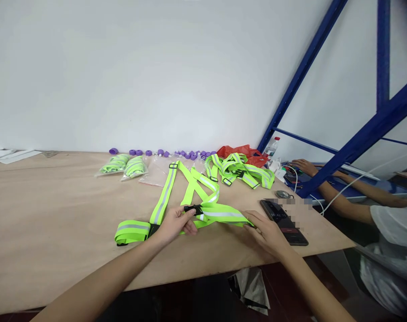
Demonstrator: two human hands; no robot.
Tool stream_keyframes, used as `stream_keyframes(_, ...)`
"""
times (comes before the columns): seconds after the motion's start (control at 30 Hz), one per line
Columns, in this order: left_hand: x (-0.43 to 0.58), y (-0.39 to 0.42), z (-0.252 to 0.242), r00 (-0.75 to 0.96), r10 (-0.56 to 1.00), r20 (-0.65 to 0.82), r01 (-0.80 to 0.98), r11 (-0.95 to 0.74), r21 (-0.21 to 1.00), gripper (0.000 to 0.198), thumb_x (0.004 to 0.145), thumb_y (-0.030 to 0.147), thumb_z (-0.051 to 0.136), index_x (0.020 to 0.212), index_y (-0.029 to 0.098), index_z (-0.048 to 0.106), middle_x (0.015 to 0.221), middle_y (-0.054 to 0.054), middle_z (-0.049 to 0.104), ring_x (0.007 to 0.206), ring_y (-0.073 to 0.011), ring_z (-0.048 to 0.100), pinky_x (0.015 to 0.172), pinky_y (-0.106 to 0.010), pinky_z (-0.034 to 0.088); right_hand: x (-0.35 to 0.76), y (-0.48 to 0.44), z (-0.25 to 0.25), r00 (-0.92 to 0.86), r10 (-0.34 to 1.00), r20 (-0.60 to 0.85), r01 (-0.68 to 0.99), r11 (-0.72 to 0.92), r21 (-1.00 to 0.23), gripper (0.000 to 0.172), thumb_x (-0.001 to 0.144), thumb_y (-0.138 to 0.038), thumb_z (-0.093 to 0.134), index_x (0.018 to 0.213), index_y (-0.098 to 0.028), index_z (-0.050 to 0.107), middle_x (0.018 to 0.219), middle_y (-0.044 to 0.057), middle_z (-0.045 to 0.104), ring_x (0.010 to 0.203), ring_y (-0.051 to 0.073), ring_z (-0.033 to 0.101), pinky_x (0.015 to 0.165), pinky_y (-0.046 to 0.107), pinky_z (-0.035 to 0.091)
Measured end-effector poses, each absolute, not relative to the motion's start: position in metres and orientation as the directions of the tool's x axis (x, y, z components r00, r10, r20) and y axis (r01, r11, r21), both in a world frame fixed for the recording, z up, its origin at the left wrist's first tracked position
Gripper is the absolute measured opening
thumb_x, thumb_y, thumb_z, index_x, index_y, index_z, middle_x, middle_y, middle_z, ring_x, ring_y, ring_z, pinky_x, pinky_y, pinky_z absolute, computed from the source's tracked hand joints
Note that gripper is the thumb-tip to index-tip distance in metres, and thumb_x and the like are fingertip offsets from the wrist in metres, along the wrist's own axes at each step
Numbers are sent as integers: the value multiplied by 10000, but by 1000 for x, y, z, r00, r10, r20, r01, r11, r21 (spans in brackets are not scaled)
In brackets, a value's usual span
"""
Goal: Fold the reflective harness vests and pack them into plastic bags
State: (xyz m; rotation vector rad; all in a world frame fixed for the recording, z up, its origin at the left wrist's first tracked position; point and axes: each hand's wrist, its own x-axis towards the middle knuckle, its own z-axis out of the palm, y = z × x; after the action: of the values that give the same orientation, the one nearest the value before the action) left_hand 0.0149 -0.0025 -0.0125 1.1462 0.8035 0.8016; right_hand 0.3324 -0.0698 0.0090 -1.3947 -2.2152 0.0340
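A neon-yellow reflective strap harness (190, 190) with grey stripes lies spread on the wooden table (55, 214). My left hand (176, 223) is closed in a pinch on the harness at its black buckle (193, 209). My right hand (265, 230) rests on the right end of the folded waist strap (223, 214), its fingers pressing the strap flat.
A black phone (284, 217) lies by my right hand. A pile of more harnesses (238, 170), bagged harnesses (124, 165), purple caps (163, 153), a red bag (246, 152) and a bottle (272, 146) line the back. Another person's arms (340, 197) reach in at the right, under blue steel beams (357, 134).
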Motion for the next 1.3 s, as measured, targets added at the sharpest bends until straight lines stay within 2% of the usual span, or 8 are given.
stream_keyframes(0.13,15,-7,-13,478,873,-95,-36,127,991,556,818,698,628,845,143,641,361,5,532,307,-138,501,360,-207,318,329,-71,6,-291,835,468,830,463,-311,352,982,-277,448,1275,-259,642,1220,83,708,1095,223,691,945,327,564)
stream_keyframes(0.27,17,-7,-13,432,895,-110,-75,158,985,625,722,797,637,652,189,512,331,56,407,297,-113,445,348,-204,327,330,-68,-3,-216,806,551,869,416,-268,377,972,-270,451,1311,-251,614,1262,87,693,1152,238,671,1001,377,545)
stream_keyframes(0.47,18,-2,-15,372,910,-183,-161,258,953,647,668,796,678,657,178,487,503,26,520,368,-128,549,347,-217,405,326,-63,-7,-128,732,670,896,375,-239,277,951,-302,511,1064,-244,758,1158,124,675,968,226,692,807,337,585)
stream_keyframes(0.7,17,-1,-18,374,910,-178,-179,259,949,624,706,761,673,764,157,528,651,-18,619,388,-144,594,362,-243,456,317,-67,-4,26,800,600,823,324,-468,320,957,-375,544,1163,-227,740,674,12,571,569,154,543,580,277,501)
stream_keyframes(0.9,15,-3,-16,360,923,-134,-178,209,962,658,707,747,689,932,137,587,1003,-125,693,414,-163,644,309,-236,435,317,-66,-6,98,862,497,687,303,-660,326,899,-490,609,991,-211,749,995,106,664,734,183,632,607,287,541)
stream_keyframes(1.07,14,-3,-14,409,912,-32,-316,174,933,668,722,655,770,1101,115,665,1122,-174,704,838,-296,756,693,-363,627,313,-69,-2,28,971,237,539,185,-821,382,864,-589,618,919,-216,683,1116,123,705,1021,268,668,822,359,571)
stream_keyframes(1.17,13,-3,-15,438,895,88,-391,102,915,571,778,557,782,1157,140,688,1247,-170,675,1112,-338,681,998,-461,532,310,-70,2,5,988,156,462,136,-876,411,792,-614,690,888,-218,634,1026,98,711,992,273,681,859,381,567)
stream_keyframes(1.3,8,-2,-17,383,891,245,-335,-114,935,403,865,490,717,1116,176,723,1259,-139,670,1251,-337,584,1114,-474,414,304,-73,9,4,994,107,463,93,-882,472,715,-546,768,1029,-229,616,1093,90,703,985,268,688,854,382,574)
